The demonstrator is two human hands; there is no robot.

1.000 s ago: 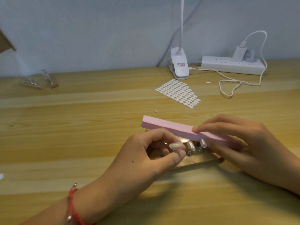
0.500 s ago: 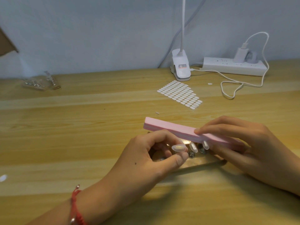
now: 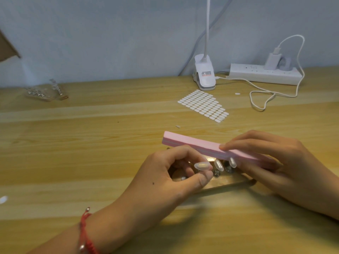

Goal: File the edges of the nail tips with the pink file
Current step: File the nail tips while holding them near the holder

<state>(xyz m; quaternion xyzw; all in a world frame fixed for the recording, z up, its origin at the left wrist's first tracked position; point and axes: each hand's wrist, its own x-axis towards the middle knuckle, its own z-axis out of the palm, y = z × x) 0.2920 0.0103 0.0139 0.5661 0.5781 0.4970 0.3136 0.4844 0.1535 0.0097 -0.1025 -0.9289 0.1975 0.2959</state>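
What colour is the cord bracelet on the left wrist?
The bracelet is red; head view.

The pink file (image 3: 201, 145) is pale pink with a thin grey stripe along its side. Just below it, the nail tips (image 3: 202, 165) are clear and glossy. The table (image 3: 91, 153) under it is light wood with long grain streaks. Beyond it are white oval stickers (image 3: 203, 105) in rows and a white clip lamp (image 3: 205, 76). Nearer, to its left, is a red braided bracelet (image 3: 85, 233).
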